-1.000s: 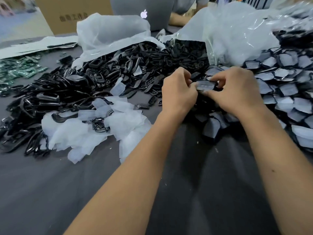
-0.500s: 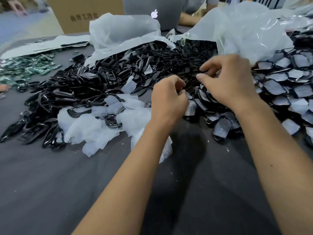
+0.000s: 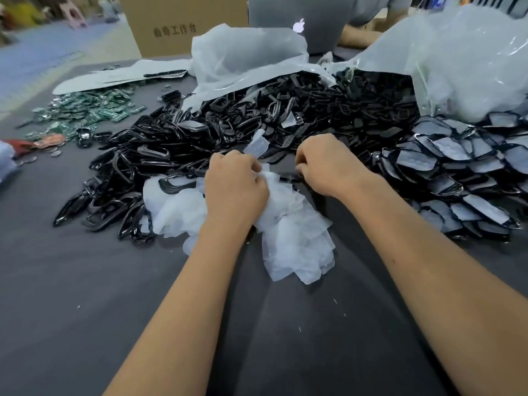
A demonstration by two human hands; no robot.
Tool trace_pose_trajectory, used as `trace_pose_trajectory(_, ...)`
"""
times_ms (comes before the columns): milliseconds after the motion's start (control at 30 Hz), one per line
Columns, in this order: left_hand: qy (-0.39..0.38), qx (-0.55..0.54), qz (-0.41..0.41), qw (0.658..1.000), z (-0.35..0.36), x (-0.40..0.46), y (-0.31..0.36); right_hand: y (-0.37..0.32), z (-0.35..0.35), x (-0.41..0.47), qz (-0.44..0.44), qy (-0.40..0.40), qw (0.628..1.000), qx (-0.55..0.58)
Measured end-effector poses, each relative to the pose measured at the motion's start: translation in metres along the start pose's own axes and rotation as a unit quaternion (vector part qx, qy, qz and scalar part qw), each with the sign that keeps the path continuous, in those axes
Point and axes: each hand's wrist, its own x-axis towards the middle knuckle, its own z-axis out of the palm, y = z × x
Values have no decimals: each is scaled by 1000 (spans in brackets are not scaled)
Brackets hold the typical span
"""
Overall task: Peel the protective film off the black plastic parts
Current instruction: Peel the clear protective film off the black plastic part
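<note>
We see a strip of pale protective film rising from the curled fingers of the left hand, which pinches it above the heap of peeled film lying on the dark grey table. The right hand sits just beside it, apart from the left, its fingers clenched downward over something small and dark at the table surface; we cannot tell what it grasps, since the fingers hide it. The peeled film heap spreads from beneath the left wrist toward us and to the left, where a few glossy black frames lie partly on it. Beyond and to the left of the hands lies the large pile of black plastic parts, bare and shiny, reaching back to an opened white plastic bag. To the right of the right forearm lies the pile of film-covered parts, each dark piece carrying a greyish film face, overlapping like scales. Behind that pile a second clear plastic bag stands crumpled and spills more black pieces. Farther left on the table, green circuit boards are scattered. At the far edge stands a cardboard box with printed characters, and beside it a grey laptop lid, with another person's forearm just behind.
</note>
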Motion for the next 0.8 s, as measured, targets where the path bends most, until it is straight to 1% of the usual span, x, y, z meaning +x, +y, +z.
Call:
trace_pose_trajectory(67, 16, 1, 6, 1000, -1, 7, 0, -1, 3, 5, 22, 71, 996, 51)
trace_pose_trajectory(133, 44, -1, 6, 999, -3, 15, -1, -5, 7, 8, 37, 149, 980, 128)
trace_pose_trajectory(167, 56, 5, 5, 998, -3, 20, -2, -10, 10, 9, 39, 169, 971, 163)
trace_pose_trajectory(233, 62, 32, -1, 998, -2, 31, -3, -17, 20, 10, 41, 177, 958, 223)
trace_pose_trajectory(333, 29, 68, -25, 997, 2, 47, -5, -20, 36, 8, 40, 191, 940, 281)
trace_pose_trajectory(467, -29, 150, -71, 986, 7, 63, -10, -14, 46, 8, 26, 199, 932, 302)
trace_pose_trajectory(567, -27, 174, -88, 981, 12, 71, -12, -13, 47, 11, 24, 205, 930, 303)
trace_pose_trajectory(633, -17, 175, -82, 981, 15, 76, -13, -14, 48, 11, 24, 205, 932, 300)
trace_pose_trajectory(700, -10, 173, -58, 983, 18, 83, -12, -14, 49, 12, 23, 207, 930, 302)
trace_pose_trajectory(800, -24, 181, -34, 983, 22, 92, -11, -14, 49, 13, 22, 208, 928, 309)
